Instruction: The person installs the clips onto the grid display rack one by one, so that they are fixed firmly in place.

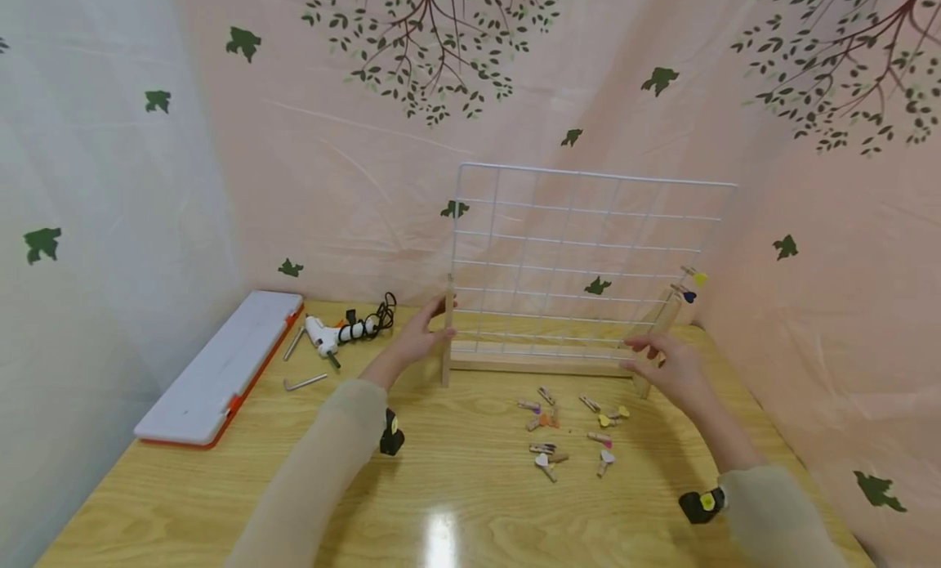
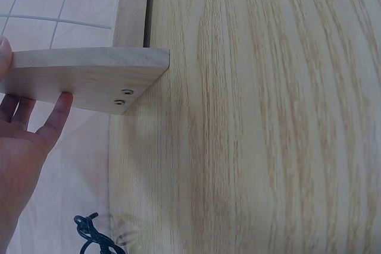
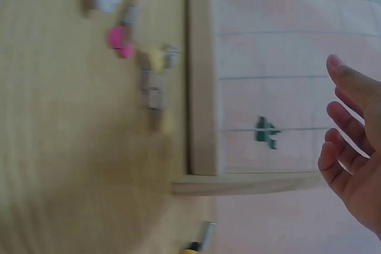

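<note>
A white wire grid (image 1: 559,249) stands upright in a wooden frame with a base bar (image 1: 540,362) and two side boards. My left hand (image 1: 419,339) holds the left side board (image 2: 89,78), some fingertips reaching past its edge and others against its outer face, where two screws show. At the frame's right end my right hand (image 1: 672,372) hovers with loosely bent fingers; in the right wrist view the hand (image 3: 357,141) holds nothing. Two small clothespins (image 1: 685,292), one with a yellow decoration and one dark blue, sit at the right side board (image 1: 654,339).
Several small clothespins (image 1: 542,449) with coloured decorations lie in front of the frame. On the left are a glue gun (image 1: 323,335) with a black cord, an L-shaped hex key (image 1: 305,382), a metal rod (image 1: 294,343) and a white case (image 1: 220,372) with orange edges.
</note>
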Tool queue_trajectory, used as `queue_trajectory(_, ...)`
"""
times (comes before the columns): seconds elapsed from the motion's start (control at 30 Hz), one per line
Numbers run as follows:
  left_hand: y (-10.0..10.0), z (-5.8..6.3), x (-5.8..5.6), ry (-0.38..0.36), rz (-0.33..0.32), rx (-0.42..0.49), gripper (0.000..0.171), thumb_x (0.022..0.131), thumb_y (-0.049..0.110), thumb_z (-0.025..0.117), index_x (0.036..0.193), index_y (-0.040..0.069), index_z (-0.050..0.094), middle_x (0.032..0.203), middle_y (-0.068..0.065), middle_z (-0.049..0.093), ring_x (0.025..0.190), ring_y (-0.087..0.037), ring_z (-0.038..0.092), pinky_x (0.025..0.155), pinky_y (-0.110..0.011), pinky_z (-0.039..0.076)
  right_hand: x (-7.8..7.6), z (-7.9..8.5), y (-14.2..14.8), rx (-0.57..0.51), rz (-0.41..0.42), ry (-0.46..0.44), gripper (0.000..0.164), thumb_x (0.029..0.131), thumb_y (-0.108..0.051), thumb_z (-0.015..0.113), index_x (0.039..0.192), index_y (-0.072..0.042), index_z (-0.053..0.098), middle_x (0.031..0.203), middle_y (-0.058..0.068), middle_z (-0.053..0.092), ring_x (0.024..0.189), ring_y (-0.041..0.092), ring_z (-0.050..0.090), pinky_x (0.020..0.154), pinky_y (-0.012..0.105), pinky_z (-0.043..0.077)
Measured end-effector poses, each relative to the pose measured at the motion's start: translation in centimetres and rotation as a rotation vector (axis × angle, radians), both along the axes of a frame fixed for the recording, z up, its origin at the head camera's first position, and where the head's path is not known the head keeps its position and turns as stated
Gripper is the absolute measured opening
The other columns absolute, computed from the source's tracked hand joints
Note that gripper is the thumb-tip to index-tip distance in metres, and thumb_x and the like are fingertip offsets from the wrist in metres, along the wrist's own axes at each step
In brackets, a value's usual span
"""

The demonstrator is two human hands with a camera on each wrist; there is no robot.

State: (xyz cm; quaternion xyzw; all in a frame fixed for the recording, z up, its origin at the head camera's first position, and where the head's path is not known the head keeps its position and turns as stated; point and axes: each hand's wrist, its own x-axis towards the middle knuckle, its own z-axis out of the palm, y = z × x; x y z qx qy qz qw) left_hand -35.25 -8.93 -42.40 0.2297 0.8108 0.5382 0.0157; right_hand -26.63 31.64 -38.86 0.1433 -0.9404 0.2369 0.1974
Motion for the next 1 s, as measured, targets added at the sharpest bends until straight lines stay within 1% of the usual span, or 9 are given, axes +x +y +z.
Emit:
queue_trajectory(0.17,-0.1,-0.1,0.0,0.001,0.001,0.008,0.062,0.083,0.032,0.058,0.137,0.028,0.03,0.14,-0.003,0.035,0.131,-0.023,0.026,0.103,-0.051,0.024,-0.7,-3.3,-0.4,-0.002,0.08,-0.197,0.032,0.075,-0.027,0.071,0.102,-0.01,0.066,0.094,0.009,0.063,0.081,0.022,0.05,0.059,0.029,0.041)
queue_trajectory(0.27,-0.1,-0.1,0.0,0.002,-0.006,0.02,0.062,0.082,0.031,0.059,0.137,0.027,0.031,0.139,-0.002,0.036,0.13,-0.024,0.027,0.102,-0.052,0.026,-1.2,-4.9,-0.3,0.001,0.132,-0.287,0.03,0.076,-0.026,0.07,0.1,-0.008,0.067,0.089,0.005,0.062,0.076,0.018,0.049,0.059,0.026,0.041)
queue_trajectory(0.4,-0.1,-0.1,0.0,0.001,-0.006,0.015,0.064,0.081,0.036,0.06,0.137,0.029,0.03,0.138,-0.001,0.037,0.13,-0.024,0.028,0.102,-0.052,0.027,-1.9,-6.2,-0.2,0.003,0.218,-0.384,0.027,0.077,-0.027,0.069,0.096,-0.008,0.068,0.082,-0.001,0.061,0.069,0.012,0.049,0.054,0.022,0.042)
queue_trajectory(0.5,0.0,0.8,0.7,-0.013,-0.018,0.019,0.064,0.082,0.031,0.059,0.139,0.024,0.029,0.139,-0.005,0.036,0.13,-0.026,0.027,0.102,-0.052,0.026,-2.3,-6.6,-0.2,0.021,0.261,-0.418,0.025,0.077,-0.029,0.069,0.093,-0.01,0.068,0.081,-0.002,0.064,0.067,0.007,0.051,0.055,0.021,0.043)
queue_trajectory(0.63,0.0,0.6,0.7,-0.015,-0.022,0.019,0.065,0.084,0.026,0.059,0.14,0.022,0.026,0.139,-0.007,0.036,0.13,-0.026,0.026,0.101,-0.05,0.028,-2.6,-7.1,-0.4,0.019,0.276,-0.48,0.023,0.077,-0.031,0.068,0.09,-0.012,0.068,0.083,-0.002,0.065,0.07,0.007,0.054,0.058,0.02,0.045)
queue_trajectory(0.7,0.0,0.1,0.2,-0.004,-0.015,0.015,0.066,0.083,0.028,0.059,0.14,0.025,0.026,0.139,-0.005,0.036,0.131,-0.024,0.027,0.101,-0.049,0.03,-2.7,-7.2,-0.5,0.012,0.269,-0.512,0.02,0.077,-0.031,0.069,0.087,-0.013,0.068,0.081,-0.003,0.064,0.069,0.008,0.054,0.058,0.021,0.045)
queue_trajectory(0.73,0.0,-0.3,0.0,0.002,-0.013,0.016,0.066,0.083,0.029,0.059,0.14,0.026,0.026,0.139,-0.005,0.036,0.131,-0.024,0.027,0.1,-0.048,0.031,-2.7,-7.3,-0.6,0.015,0.262,-0.517,0.019,0.077,-0.032,0.069,0.085,-0.015,0.068,0.08,-0.004,0.064,0.068,0.008,0.054,0.057,0.021,0.045)
queue_trajectory(0.87,0.0,-0.2,0.0,0.002,-0.008,0.02,0.066,0.083,0.03,0.06,0.139,0.027,0.026,0.138,-0.004,0.037,0.13,-0.022,0.028,0.097,-0.044,0.037,-2.9,-7.3,-1.0,0.056,0.244,-0.519,0.016,0.077,-0.034,0.068,0.08,-0.018,0.065,0.074,-0.007,0.06,0.064,0.008,0.05,0.055,0.021,0.042)
queue_trajectory(1.0,0.0,-0.2,0.0,0.0,-0.011,0.019,0.066,0.083,0.029,0.059,0.14,0.025,0.025,0.139,-0.005,0.036,0.129,-0.024,0.029,0.092,-0.041,0.042,-2.8,-7.0,-1.2,0.048,0.248,-0.504,0.015,0.078,-0.029,0.068,0.079,-0.015,0.062,0.071,-0.004,0.056,0.061,0.008,0.047,0.052,0.022,0.041)
